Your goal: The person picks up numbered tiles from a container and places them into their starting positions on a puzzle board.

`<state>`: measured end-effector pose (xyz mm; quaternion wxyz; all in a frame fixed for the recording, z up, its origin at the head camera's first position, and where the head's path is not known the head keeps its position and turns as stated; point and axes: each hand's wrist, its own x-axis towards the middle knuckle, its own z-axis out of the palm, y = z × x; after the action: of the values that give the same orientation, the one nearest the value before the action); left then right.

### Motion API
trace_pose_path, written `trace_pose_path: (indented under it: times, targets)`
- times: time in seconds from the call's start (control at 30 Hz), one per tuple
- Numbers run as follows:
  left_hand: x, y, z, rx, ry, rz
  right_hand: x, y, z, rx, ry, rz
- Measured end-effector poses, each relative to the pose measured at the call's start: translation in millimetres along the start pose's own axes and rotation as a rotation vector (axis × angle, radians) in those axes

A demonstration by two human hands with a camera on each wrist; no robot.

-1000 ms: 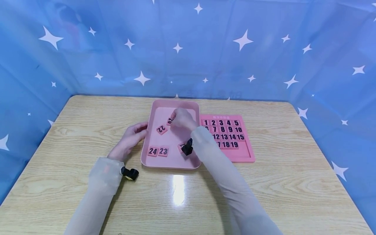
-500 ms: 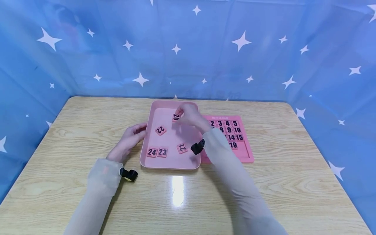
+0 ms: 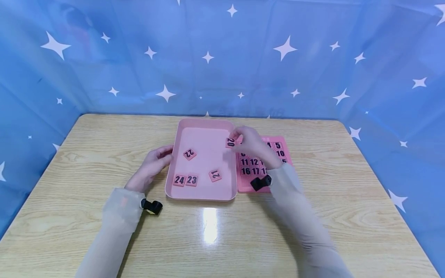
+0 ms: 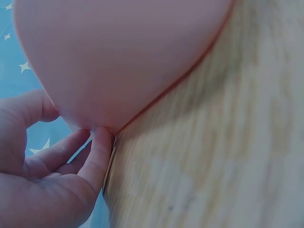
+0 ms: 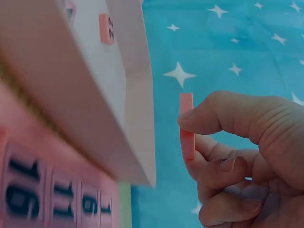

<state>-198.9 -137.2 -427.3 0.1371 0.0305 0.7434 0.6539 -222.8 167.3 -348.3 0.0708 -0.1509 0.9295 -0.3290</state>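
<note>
Between thumb and index finger, my right hand (image 3: 253, 146) pinches a pink number tile (image 3: 230, 143) marked 20. The tile is over the right rim of the shallow pink tray (image 3: 222, 193), held in the air; its edge (image 5: 187, 126) faces the right wrist camera. My left hand (image 3: 153, 164) rests its fingertips against the tray's left outer wall (image 4: 123, 61). Inside the tray lie tile 22 (image 3: 189, 154), tile 21 (image 3: 215, 175), tile 24 (image 3: 179, 180) and tile 23 (image 3: 191, 180). My right hand and forearm cover part of the pink number board (image 3: 247, 188).
The board stands against the tray's right side, with rows of number tiles such as tile 16 (image 3: 245, 171) set in it. Both lie on a wooden table (image 3: 167, 239). Behind hangs a blue star-patterned cloth (image 3: 194, 73).
My right hand has lifted tile 20 from the tray's far part and carried it rightward to the tray's right rim. The left hand stays at the left wall.
</note>
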Motion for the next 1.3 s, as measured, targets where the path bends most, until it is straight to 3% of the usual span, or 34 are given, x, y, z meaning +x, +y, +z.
trace_pose_path:
  times: [0.4,0.53,1.07,1.3]
  targets:
    - [-0.5,1.2,1.2,0.004,-0.001,-0.009,-52,56,-23.1,-0.058,0.080,-0.071]
    - [-0.2,1.7,1.2,0.006,-0.003,-0.006,-70,73,-28.5,-0.081,0.084,-0.058]
    - [-0.5,-0.4,2.3,0.004,0.006,-0.018,-119,112,-33.1,-0.088,0.056,-0.009]
    - [-0.4,0.3,2.4,0.013,0.011,-0.017,-131,127,-40.0,-0.146,0.035,-0.099]
